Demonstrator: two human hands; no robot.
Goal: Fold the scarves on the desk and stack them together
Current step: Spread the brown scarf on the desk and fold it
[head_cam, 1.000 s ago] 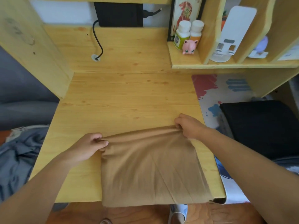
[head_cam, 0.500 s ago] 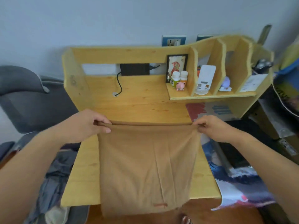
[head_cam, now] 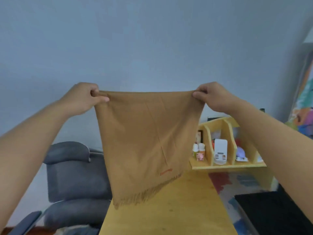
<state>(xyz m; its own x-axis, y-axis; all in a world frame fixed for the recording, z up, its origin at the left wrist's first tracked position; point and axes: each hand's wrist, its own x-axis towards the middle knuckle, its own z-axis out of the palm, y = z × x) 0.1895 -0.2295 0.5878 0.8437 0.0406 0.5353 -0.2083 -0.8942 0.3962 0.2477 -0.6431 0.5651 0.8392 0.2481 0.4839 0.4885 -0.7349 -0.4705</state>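
A tan scarf [head_cam: 145, 143] hangs in the air above the wooden desk [head_cam: 177, 209], stretched flat between both hands. My left hand [head_cam: 84, 97] pinches its top left corner and my right hand [head_cam: 215, 97] pinches its top right corner. The fringed bottom edge slants and hangs over the desk's near left part. A small orange label shows near the lower edge. The scarf hides most of the desk's back.
A grey padded chair [head_cam: 72, 177] stands left of the desk. The desk's shelf unit [head_cam: 227, 146] at the right holds bottles, a pink figure and a white stand. A dark folded cloth [head_cam: 274, 212] lies lower right on a colourful mat.
Both hands have lifted the tan scarf off the desk to about head height, so it now hangs free. The view has tilted up towards the wall.
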